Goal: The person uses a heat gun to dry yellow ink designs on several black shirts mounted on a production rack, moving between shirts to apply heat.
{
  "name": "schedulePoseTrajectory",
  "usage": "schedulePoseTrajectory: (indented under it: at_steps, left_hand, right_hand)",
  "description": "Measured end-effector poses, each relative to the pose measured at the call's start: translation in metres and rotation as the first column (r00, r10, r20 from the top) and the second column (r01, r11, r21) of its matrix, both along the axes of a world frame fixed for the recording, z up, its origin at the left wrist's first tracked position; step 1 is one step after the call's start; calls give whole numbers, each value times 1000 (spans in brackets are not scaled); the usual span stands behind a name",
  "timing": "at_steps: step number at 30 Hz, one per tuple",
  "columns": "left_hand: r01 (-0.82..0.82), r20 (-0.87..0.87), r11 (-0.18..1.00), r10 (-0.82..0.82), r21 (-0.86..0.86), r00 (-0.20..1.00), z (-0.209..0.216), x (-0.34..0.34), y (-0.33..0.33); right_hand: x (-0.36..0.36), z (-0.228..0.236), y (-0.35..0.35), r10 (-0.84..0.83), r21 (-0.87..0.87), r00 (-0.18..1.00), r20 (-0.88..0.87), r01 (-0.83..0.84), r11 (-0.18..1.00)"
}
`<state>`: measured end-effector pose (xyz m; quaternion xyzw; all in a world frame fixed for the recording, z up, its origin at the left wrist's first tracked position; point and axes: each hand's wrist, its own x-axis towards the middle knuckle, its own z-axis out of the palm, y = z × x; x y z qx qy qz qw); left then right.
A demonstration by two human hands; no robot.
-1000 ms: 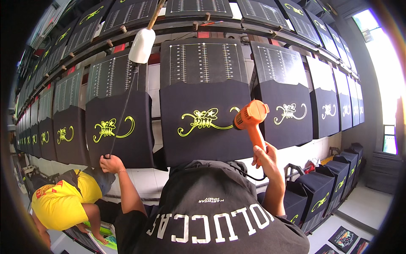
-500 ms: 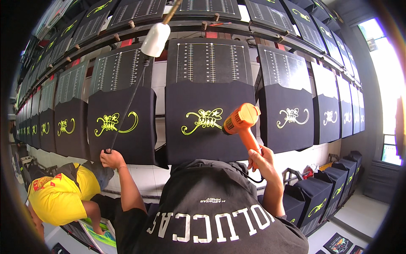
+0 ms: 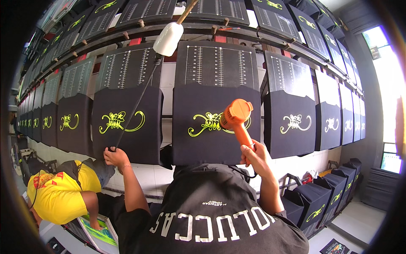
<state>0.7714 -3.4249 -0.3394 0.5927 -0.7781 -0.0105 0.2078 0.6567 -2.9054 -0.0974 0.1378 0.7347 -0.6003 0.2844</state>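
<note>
My right hand (image 3: 253,155) grips the handle of an orange heat gun (image 3: 236,113). Its nozzle points at a yellow-green print (image 3: 207,123) on a black garment (image 3: 215,144) stretched over a tilted board straight ahead. My left hand (image 3: 115,156) is closed around a thin black cord (image 3: 135,111) at the lower edge of the neighbouring black garment (image 3: 127,139), which carries the same kind of print (image 3: 119,122). The cord runs up to a white cylindrical fitting (image 3: 168,39) hanging from a wooden stick above. My own black shirt fills the bottom of the view.
A long curved row of tilted boards with black printed garments (image 3: 292,127) stretches left and right, with ruled black panels (image 3: 220,65) above them. A person in a yellow shirt (image 3: 63,194) crouches at lower left. Black bags with prints (image 3: 321,203) stand at lower right.
The heat gun has drifted slightly left over the print while my right hand keeps hold. My left hand stays on the cord. The view has tilted a little.
</note>
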Motion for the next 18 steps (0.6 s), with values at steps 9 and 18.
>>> schedulePoseTrajectory:
  at_steps: [9, 18]
  left_hand:
    - [17, 40, 999, -18, 29, 999, 3, 2, 3]
    - [120, 44, 992, -122, 41, 992, 10, 4, 9]
  right_hand:
    - [3, 9, -8, 41, -13, 999, 33, -41, 999]
    - [-16, -1, -35, -50, 92, 998, -48, 54, 994]
